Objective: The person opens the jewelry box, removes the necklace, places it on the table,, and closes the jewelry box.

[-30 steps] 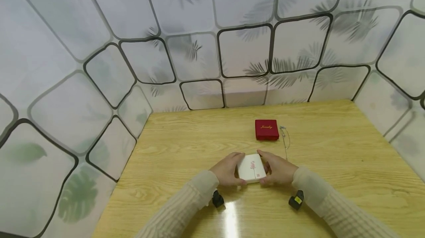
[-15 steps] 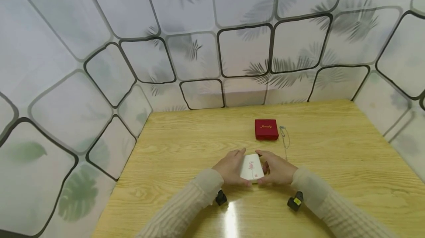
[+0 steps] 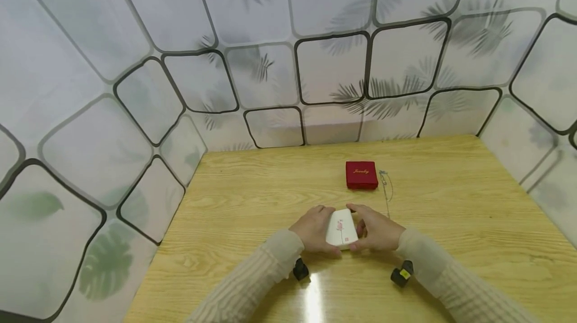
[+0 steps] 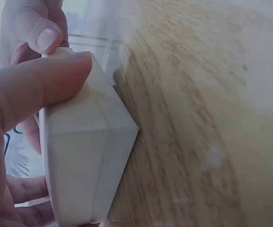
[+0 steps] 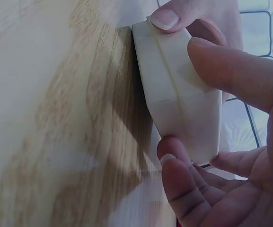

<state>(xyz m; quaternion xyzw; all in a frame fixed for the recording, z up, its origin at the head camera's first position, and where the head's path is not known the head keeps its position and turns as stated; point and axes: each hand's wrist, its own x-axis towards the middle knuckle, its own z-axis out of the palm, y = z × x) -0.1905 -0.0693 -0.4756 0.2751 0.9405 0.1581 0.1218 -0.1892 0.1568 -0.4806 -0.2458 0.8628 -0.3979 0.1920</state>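
A small white lidded box (image 3: 341, 228) with a pink flower print lies between both hands near the middle of the wooden table. My left hand (image 3: 314, 230) grips its left side, the thumb (image 4: 46, 85) on the near face. The right hand (image 3: 377, 228) grips the opposite side, with its thumb (image 5: 235, 73) on the near face and fingertips (image 5: 176, 175) at the side and low edge. A thin seam between lid and base runs round the box in the right wrist view. Whether its whole underside touches the table, I cannot tell.
Behind the hands sits a red jewelry box (image 3: 362, 175) with gold lettering. A thin silvery necklace (image 3: 386, 190) lies right of it, trailing toward the right hand. Patterned fabric walls (image 3: 333, 67) border the wooden table (image 3: 252, 188) at the back and sides.
My left hand has shifted slightly right and covers more of the white box, which has turned a little. The right hand has hardly moved; the red box and necklace stay put.
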